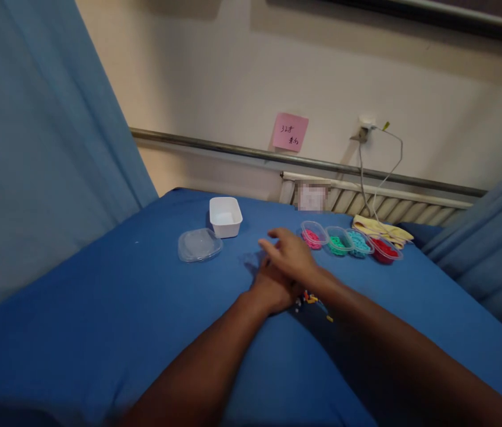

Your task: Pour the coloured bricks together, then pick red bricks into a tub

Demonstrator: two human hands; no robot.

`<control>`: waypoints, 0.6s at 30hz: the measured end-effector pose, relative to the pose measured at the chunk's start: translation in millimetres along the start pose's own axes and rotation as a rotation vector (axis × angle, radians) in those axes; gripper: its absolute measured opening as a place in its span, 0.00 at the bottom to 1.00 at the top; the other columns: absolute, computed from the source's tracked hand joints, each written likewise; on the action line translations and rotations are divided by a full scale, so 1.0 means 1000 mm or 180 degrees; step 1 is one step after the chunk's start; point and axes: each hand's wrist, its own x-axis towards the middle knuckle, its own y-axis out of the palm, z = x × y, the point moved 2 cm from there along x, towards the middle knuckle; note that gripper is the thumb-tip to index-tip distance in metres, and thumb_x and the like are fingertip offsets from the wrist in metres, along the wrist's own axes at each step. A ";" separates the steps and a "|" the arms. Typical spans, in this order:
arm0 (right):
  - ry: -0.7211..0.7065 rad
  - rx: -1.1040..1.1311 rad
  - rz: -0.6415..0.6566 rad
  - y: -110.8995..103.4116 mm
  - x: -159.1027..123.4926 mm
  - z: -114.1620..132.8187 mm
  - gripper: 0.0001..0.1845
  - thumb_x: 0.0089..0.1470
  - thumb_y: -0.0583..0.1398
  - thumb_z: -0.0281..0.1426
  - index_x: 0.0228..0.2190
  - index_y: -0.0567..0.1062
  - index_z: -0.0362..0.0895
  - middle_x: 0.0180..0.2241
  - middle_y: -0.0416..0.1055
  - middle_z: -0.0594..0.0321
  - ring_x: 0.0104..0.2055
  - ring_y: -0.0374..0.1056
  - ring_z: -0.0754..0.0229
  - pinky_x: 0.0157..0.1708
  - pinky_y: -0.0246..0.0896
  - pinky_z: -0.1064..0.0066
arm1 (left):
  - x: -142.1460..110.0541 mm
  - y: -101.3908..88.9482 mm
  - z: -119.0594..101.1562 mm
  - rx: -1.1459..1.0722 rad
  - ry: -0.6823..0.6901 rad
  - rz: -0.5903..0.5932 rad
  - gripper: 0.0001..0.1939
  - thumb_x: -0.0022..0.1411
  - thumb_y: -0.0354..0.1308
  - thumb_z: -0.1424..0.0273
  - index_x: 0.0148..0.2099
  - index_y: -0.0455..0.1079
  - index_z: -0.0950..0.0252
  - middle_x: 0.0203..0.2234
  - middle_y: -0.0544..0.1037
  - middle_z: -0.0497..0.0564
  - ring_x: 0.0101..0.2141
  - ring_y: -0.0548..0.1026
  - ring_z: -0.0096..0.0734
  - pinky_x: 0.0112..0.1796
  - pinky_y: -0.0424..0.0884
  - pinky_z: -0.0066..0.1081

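Blue-covered surface [121, 308] set against a pale wall [215, 89]. Small loose pieces [310, 298], some yellow and orange, lie just right of the left hand [275, 289], beside the right forearm, partly hidden. Left hand sits low, covered in part by the other; its fingers are mostly hidden, so cannot tell how open it is or what it holds. Right hand [290, 254] crosses above, half open, thumb and finger parted; underside out of sight, so any hold cannot be told. Right of the right hand, a row of clear tubs: pink pieces [312, 238], green pieces [338, 246], light blue pieces [360, 244], red pieces [384, 251]. Yellow cloth [379, 230] behind the far end. Left of the hands and farther off: white container [225, 218], upright; clear lid [200, 245] just beside it. Beyond the hands: radiator [413, 210], metal rail [215, 145], pink note [290, 131]. Curtains [41, 118] flank both sides.
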 end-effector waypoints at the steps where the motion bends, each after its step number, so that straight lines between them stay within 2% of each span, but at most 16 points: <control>1: 0.0202 -0.0219 -0.0142 -0.016 -0.007 -0.028 0.28 0.72 0.55 0.53 0.56 0.78 0.46 0.56 0.81 0.51 0.53 0.78 0.48 0.54 0.71 0.57 | -0.001 -0.003 -0.006 0.0086 0.0020 0.0135 0.32 0.76 0.54 0.50 0.75 0.67 0.55 0.74 0.67 0.57 0.73 0.63 0.59 0.72 0.55 0.59; 2: 0.0412 -0.0511 -0.0278 -0.032 -0.014 -0.055 0.27 0.73 0.54 0.52 0.55 0.79 0.46 0.54 0.82 0.52 0.52 0.79 0.49 0.52 0.72 0.59 | -0.001 -0.005 -0.012 0.0182 0.0077 0.0274 0.35 0.76 0.52 0.47 0.76 0.64 0.57 0.76 0.63 0.60 0.74 0.60 0.61 0.73 0.53 0.62; 5: 0.0821 -0.0897 -0.0452 -0.068 -0.034 -0.124 0.27 0.74 0.51 0.45 0.57 0.78 0.39 0.55 0.80 0.42 0.54 0.78 0.44 0.54 0.71 0.54 | -0.004 -0.007 -0.029 0.0219 0.0484 0.0606 0.38 0.76 0.50 0.43 0.78 0.61 0.57 0.78 0.58 0.61 0.77 0.55 0.58 0.74 0.48 0.63; 8: 0.0980 -0.1186 -0.0302 -0.082 -0.046 -0.164 0.27 0.72 0.54 0.43 0.57 0.78 0.37 0.56 0.79 0.39 0.56 0.77 0.41 0.53 0.70 0.54 | -0.003 -0.005 -0.035 0.0240 0.0884 0.0799 0.33 0.78 0.51 0.47 0.77 0.63 0.55 0.77 0.60 0.58 0.77 0.56 0.52 0.74 0.51 0.59; 11: 0.0940 -0.1365 -0.0027 -0.079 -0.049 -0.177 0.23 0.71 0.57 0.44 0.52 0.81 0.40 0.52 0.82 0.43 0.52 0.79 0.44 0.48 0.70 0.60 | 0.002 -0.008 -0.024 0.0380 0.0629 0.0764 0.28 0.80 0.49 0.52 0.75 0.65 0.52 0.77 0.61 0.54 0.77 0.56 0.51 0.73 0.51 0.60; 14: 0.0886 -0.1528 0.0110 -0.077 -0.051 -0.178 0.22 0.71 0.56 0.45 0.45 0.82 0.42 0.47 0.82 0.46 0.47 0.79 0.46 0.40 0.68 0.64 | 0.007 -0.015 -0.008 0.0504 0.0226 0.0685 0.28 0.81 0.46 0.52 0.76 0.65 0.52 0.77 0.61 0.55 0.77 0.55 0.54 0.73 0.49 0.64; 18: 0.0806 -0.1754 0.0114 -0.095 -0.066 -0.173 0.25 0.72 0.54 0.48 0.45 0.81 0.43 0.47 0.81 0.45 0.45 0.78 0.45 0.35 0.65 0.63 | 0.006 -0.022 0.006 0.0548 -0.0233 0.0528 0.31 0.80 0.45 0.48 0.76 0.65 0.54 0.78 0.57 0.58 0.77 0.55 0.59 0.72 0.49 0.67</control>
